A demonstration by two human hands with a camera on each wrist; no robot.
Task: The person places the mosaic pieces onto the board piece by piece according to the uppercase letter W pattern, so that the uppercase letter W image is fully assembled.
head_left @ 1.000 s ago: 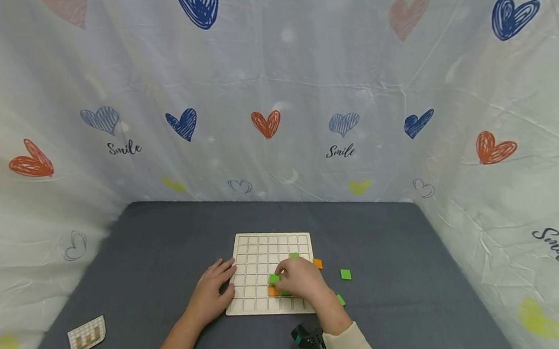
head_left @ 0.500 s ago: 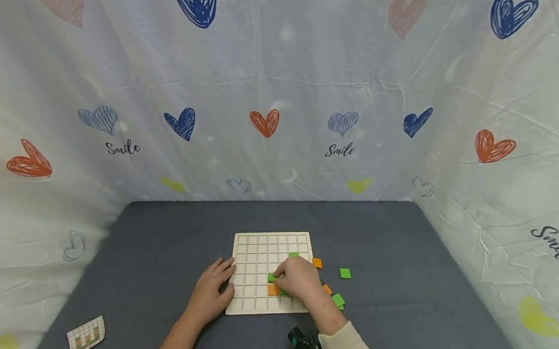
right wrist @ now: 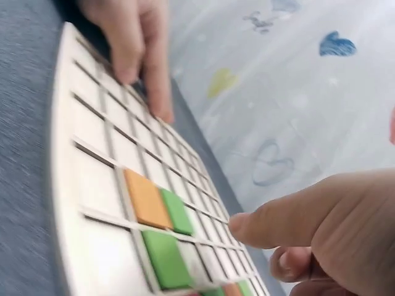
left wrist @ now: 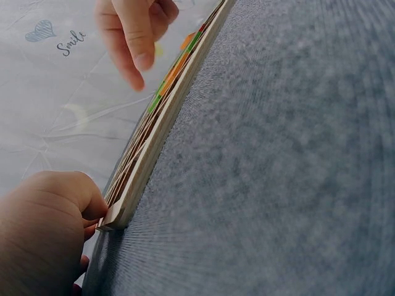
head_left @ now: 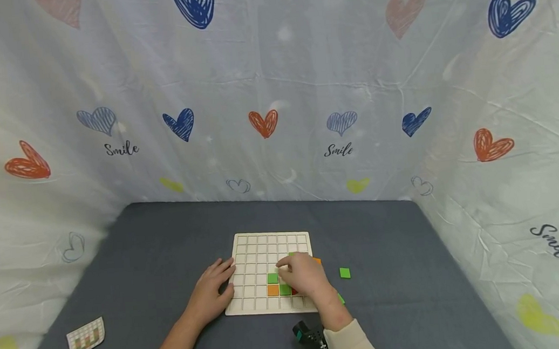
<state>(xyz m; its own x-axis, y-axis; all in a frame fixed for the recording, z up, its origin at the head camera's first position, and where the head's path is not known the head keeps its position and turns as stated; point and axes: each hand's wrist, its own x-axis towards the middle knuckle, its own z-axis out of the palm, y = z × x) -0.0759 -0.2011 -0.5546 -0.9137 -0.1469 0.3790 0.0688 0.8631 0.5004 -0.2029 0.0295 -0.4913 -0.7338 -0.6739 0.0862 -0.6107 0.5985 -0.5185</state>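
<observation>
A light wooden grid board [head_left: 251, 258] lies on the dark cloth, and my left hand [head_left: 212, 290] rests along its left edge with fingers and thumb touching it. My right hand [head_left: 303, 273] hovers over the board's right half with nothing between its fingers; its thumb [right wrist: 271, 225] points across the squares. A green square tile [head_left: 272, 278] sits in a square directly behind an orange tile [head_left: 273, 290]. Another green tile [head_left: 285, 290] lies right of the orange one, with a red tile [head_left: 294, 291] partly hidden by my right hand beside it.
Right of the board lie a loose green tile [head_left: 345, 273] and an orange tile [head_left: 317, 260]; another green one [head_left: 341, 298] shows behind the right wrist. A patterned card [head_left: 86, 339] lies at the far left. A heart-printed curtain [head_left: 292, 76] surrounds the table.
My right hand has let go of the green tile, which now sits in its square behind the orange one. The hand has drawn back slightly right. My left hand has stayed put.
</observation>
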